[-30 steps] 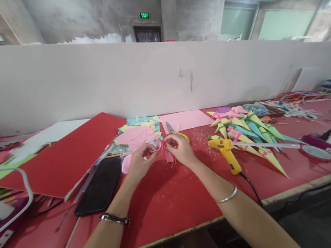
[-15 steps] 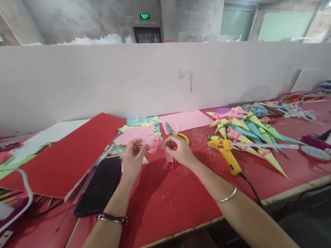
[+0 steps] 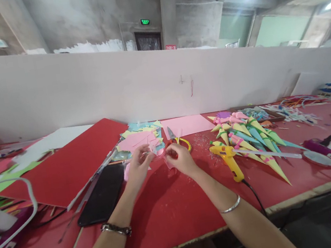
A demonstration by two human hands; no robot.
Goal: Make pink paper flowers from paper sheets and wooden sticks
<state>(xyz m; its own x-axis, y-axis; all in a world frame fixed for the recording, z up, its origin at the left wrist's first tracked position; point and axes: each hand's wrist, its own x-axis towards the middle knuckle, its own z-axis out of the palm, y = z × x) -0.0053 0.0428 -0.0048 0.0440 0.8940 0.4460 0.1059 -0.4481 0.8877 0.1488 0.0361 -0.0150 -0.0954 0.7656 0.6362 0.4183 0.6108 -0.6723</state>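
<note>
Above the red table, a thin, looped pink strip (image 3: 159, 153), paper or ribbon by its look, spans the gap between my hands. My left hand (image 3: 139, 162) has thumb and fingers pinched around its left side. On the other side, my right hand (image 3: 180, 157) pinches the strip, and part of the pink piece hangs below those fingers. Just behind my right hand lie scissors with yellow handles (image 3: 185, 142), partly hidden by it. Pink paper pieces (image 3: 138, 140) lie in a pile behind my left hand.
A yellow glue gun (image 3: 229, 160) lies to the right, beside decorated paper cones (image 3: 258, 136). On the left are a black phone (image 3: 102, 193) and a large red sheet (image 3: 73, 164). A pink sheet (image 3: 187, 124) lies by the white partition (image 3: 98, 84). Cords cross both sides.
The pink loops between my hands look smaller and less bunched than before. My left fingers have shifted slightly rightward. The whole scene sits a little lower in view.
</note>
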